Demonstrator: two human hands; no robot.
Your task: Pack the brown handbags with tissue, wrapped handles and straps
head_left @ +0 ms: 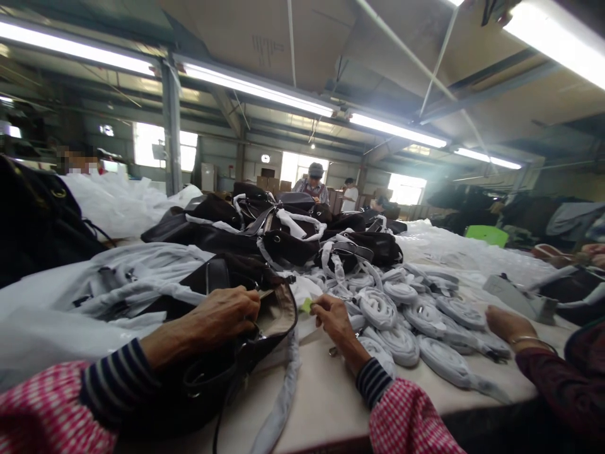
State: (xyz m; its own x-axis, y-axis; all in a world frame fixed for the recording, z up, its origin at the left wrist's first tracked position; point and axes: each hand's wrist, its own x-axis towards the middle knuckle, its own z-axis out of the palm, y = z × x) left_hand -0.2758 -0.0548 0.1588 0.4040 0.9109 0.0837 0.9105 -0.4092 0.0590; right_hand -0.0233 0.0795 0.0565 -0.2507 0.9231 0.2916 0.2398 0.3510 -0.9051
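Observation:
A black bag (255,359) with a beige lining lies open on the table (326,403) in front of me. My left hand (222,318) is closed on the upper edge of its opening, fingers curled in. Just right of the bag, my right hand (331,315) pinches a small yellow-green piece (307,306) between thumb and fingertips. A wrapped strap (283,384) hangs down from the bag's right side. Close beyond my right hand lie several coiled straps (378,308) in pale wrapping.
Black bags (293,246) are heaped across the middle. White wrapping (118,208) lies at left, more plastic (463,252) at right. A co-worker's hand (510,325) rests beside the coils. A green chair back (486,236) stands behind.

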